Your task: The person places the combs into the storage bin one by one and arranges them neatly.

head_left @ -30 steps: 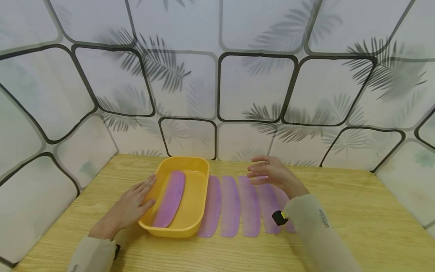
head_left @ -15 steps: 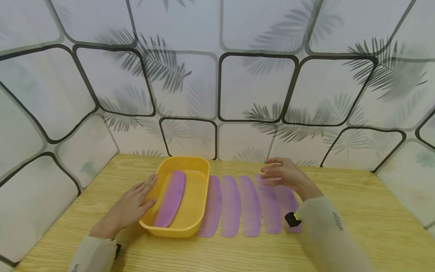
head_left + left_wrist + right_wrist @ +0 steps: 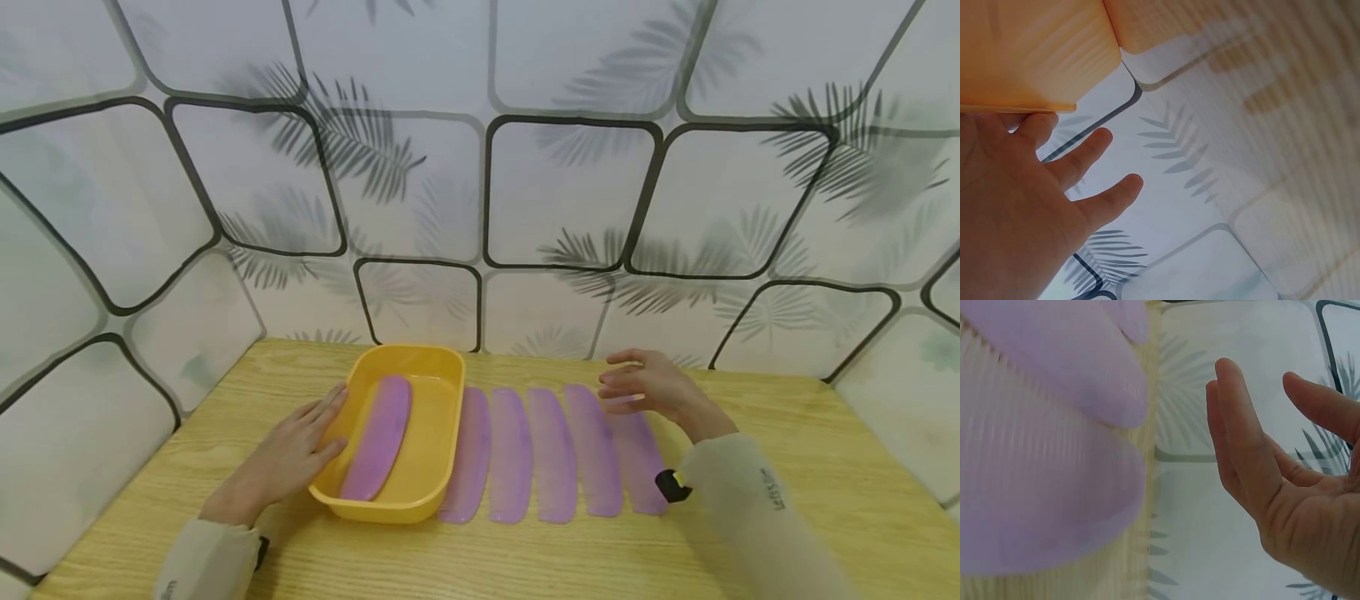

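A yellow plastic basin [image 3: 429,429] stands left of centre, with one purple comb [image 3: 381,437] lying in it, slightly slanted. My left hand [image 3: 288,454] rests against the basin's left rim, fingers extended. In the left wrist view the fingers [image 3: 1079,162] are spread beside the basin's wall [image 3: 1041,56]. To the right of the basin, several purple combs lie side by side on the table. My right hand [image 3: 663,392] hovers over the far end of the rightmost comb [image 3: 641,467], holding nothing. The right wrist view has its fingers [image 3: 1241,425] loosely extended, apart from the combs [image 3: 1054,487].
The wooden table [image 3: 795,467] extends right of the combs and toward the front. Behind it and at both sides hangs a pale backdrop [image 3: 562,192] with dark outlines and leaf prints. Dark wrist devices [image 3: 672,486] sit at both sleeves.
My right hand has moved to the right above the row of combs, uncovering more of the rightmost ones. The left hand, the basin and the combs have stayed in place.
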### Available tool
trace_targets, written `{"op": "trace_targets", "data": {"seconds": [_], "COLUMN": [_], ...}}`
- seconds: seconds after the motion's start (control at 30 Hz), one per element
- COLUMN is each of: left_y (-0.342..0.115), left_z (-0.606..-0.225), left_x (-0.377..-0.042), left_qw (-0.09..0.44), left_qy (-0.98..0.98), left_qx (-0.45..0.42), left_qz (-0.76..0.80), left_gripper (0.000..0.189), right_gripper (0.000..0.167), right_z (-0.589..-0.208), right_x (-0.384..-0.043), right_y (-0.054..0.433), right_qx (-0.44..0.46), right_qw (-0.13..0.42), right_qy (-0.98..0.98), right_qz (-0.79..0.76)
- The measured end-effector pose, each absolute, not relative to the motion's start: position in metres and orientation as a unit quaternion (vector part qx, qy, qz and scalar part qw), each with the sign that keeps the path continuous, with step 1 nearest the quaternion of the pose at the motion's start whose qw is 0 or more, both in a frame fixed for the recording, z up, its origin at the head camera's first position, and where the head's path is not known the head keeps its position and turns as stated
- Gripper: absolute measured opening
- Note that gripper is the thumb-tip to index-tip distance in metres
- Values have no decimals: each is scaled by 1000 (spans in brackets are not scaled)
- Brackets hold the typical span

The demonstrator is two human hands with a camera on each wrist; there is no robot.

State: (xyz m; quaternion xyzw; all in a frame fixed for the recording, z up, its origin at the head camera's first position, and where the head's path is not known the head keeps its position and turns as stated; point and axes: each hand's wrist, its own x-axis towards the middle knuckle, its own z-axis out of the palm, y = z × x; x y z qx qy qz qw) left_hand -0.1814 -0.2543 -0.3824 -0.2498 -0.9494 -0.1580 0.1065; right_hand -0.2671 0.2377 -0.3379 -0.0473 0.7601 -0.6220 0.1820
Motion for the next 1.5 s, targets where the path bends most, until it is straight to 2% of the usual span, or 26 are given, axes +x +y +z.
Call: {"op": "trace_targets", "data": {"seconds": [0.33,0.57,1.17,1.5], "left_y": [-256,-254,-255,-254], "left_z": [-386,-384,-384,-384], "left_x": [-183,-183,-182,-182], "left_qw": [119,105,118,107], "left_qy": [-947,-949,-947,-949], "left_qx": [-254,-249,-255,-251], "left_qz": [-159,-161,-158,-155], "left_gripper": [61,62,62,63], "right_gripper": [69,69,70,71], "right_z": [-338,-342,-350,-361], "right_x": [-268,-264,-261,-261], "right_y": [254,263,285,297], "right_qx": [-36,-34,-10,2], "right_qw": [184,185,188,194], "right_qy": [765,764,773,771], "right_qz": [-616,-618,-606,-607]}}
